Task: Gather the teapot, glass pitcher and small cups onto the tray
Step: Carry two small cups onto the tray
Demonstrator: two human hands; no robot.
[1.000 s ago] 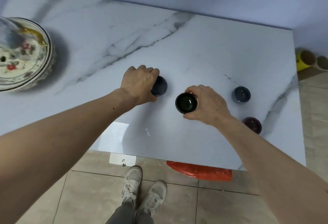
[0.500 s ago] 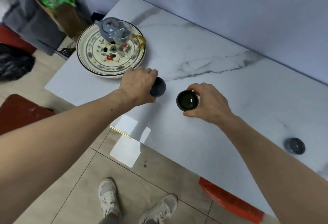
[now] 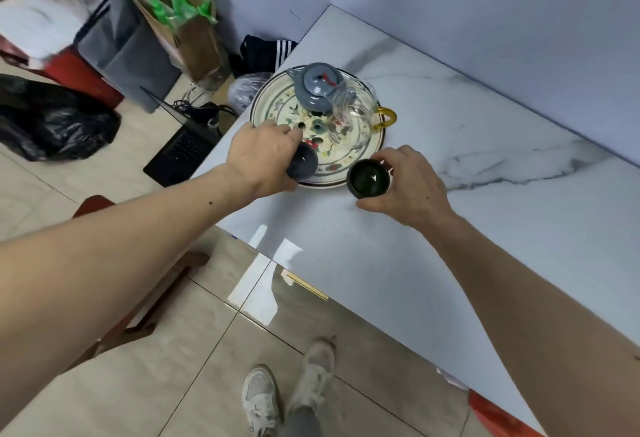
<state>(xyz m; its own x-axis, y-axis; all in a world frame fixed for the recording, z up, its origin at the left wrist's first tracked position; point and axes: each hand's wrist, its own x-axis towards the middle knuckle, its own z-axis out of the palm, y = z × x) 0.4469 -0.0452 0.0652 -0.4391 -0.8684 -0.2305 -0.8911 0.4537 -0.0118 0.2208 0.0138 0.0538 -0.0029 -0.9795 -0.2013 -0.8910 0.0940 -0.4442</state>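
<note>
A round floral tray (image 3: 375, 145) sits near the left end of the marble table (image 3: 485, 228). On it stand a grey-blue teapot (image 3: 317, 88) and a clear glass pitcher (image 3: 353, 114) with a yellow handle. My left hand (image 3: 263, 156) grips a dark blue small cup (image 3: 303, 161) over the tray's near rim. My right hand (image 3: 408, 183) holds a dark green-black cup (image 3: 367, 178) just off the tray's near right edge, above the table.
Beyond the table's left end, the floor holds a cardboard box (image 3: 180, 20), a grey bag (image 3: 128, 52), a black plastic bag (image 3: 52, 121), a laptop (image 3: 183, 145) and a red-brown stool (image 3: 138, 298). My shoes (image 3: 287, 391) are below the table's near edge.
Both hands carried their cups leftward along the table to the tray; the view swung left, and the other cups at the right end dropped out of sight.
</note>
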